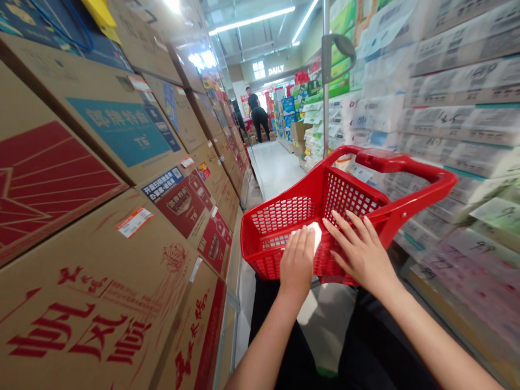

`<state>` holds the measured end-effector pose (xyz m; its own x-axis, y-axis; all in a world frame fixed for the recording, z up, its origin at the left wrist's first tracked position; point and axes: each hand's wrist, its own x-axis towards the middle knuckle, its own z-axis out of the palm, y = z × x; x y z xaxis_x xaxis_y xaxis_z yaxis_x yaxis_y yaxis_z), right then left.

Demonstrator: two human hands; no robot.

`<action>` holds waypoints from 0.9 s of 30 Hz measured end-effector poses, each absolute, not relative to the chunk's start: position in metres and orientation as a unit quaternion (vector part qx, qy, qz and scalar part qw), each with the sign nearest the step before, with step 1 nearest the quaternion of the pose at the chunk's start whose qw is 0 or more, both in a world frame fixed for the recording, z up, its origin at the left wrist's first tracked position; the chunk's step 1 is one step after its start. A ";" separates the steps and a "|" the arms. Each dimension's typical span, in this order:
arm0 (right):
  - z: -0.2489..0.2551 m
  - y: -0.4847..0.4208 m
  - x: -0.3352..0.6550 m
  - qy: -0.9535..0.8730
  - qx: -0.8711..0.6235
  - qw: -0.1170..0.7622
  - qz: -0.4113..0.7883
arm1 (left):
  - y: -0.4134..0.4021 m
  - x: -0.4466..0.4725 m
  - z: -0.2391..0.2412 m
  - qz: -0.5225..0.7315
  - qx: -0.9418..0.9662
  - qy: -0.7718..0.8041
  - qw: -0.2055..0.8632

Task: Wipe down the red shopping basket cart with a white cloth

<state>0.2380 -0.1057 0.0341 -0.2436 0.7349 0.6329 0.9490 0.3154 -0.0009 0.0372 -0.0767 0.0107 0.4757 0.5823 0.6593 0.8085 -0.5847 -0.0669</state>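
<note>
In front of my legs stands a red plastic shopping basket [280, 214] with lattice walls and a tall handle [439, 176] on its right side. My left hand [298, 257] is closed over a white cloth or wipe [316, 235], reaching over the basket's near side; part of the white piece shows beyond the fingers. My right hand [361, 249] has its fingers spread and lies against the basket's right part, with nothing seen in it. The palms of both hands are hidden.
Stacked cardboard boxes [81, 281] wall the left side. Packs of tissue paper [459, 114] are piled on the right. A metal pole [326, 108] with a grey handle stands behind the basket. Further down the aisle floor [280, 168], a person in dark clothes [259, 116] bends over.
</note>
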 end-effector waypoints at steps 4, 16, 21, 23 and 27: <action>0.031 -0.102 0.233 -0.758 -0.560 0.271 -0.196 | -0.077 0.031 0.006 -0.300 -0.813 -0.457 0.199; 0.048 -0.110 0.272 -0.734 -0.577 0.269 -0.238 | -0.075 0.077 0.020 -0.298 -0.839 -0.417 0.181; 0.051 -0.108 0.272 -0.741 -0.569 0.263 -0.240 | -0.072 0.104 0.025 -0.297 -0.835 -0.422 0.189; 0.053 -0.109 0.273 -0.743 -0.565 0.265 -0.243 | -0.072 0.112 0.028 -0.294 -0.841 -0.413 0.190; 0.061 -0.115 0.290 -0.740 -0.570 0.261 -0.246 | -0.075 0.098 0.030 -0.300 -0.857 -0.382 0.174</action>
<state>0.2898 -0.1154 0.0606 -0.2147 0.7145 0.6658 0.9709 0.2302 0.0661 0.0982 -0.0748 0.0302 0.5284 0.5501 0.6467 0.7592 -0.6471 -0.0699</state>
